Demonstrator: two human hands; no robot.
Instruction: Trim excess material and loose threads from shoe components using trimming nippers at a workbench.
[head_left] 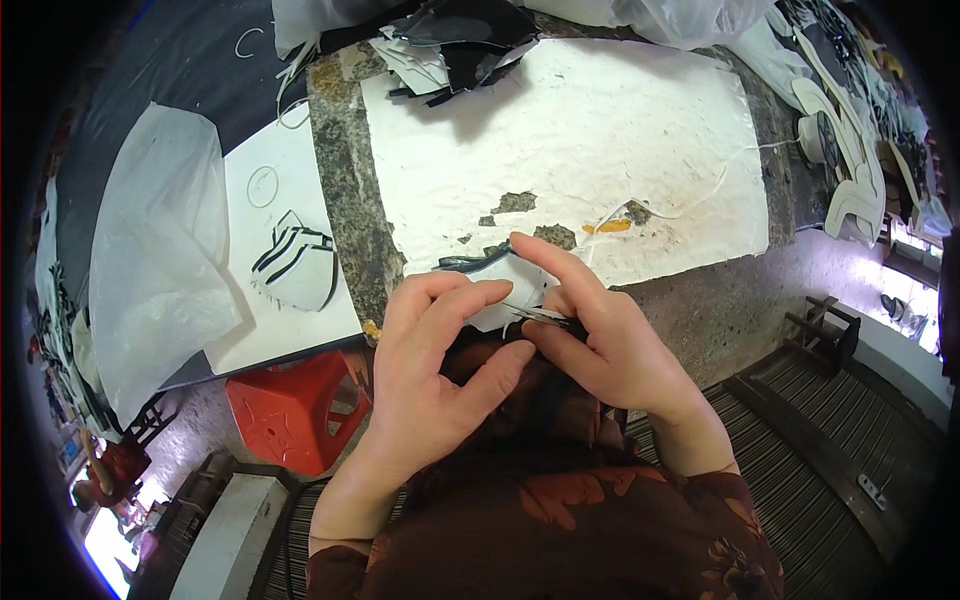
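The right hand (528, 290) is gripping a slim dark item (546, 318), the left hand (425, 350) is curving with digits parted, and the pale piece (523, 279) at the worktop (346, 165)'s six o'clock edge is likely needing gentle steadying.

I see a thin, flat white sheet piece (525, 284) with a glossy black strip (475, 263) along its far edge, held at the fingers.
The strip runs wavy, one end at the right index fingertip (519, 242), the other past the left fingers (484, 292); white shows between both sets. A slim, dark, metallic-looking item (546, 318) sits by the right thumb (548, 340); I can't tell its kind from here.
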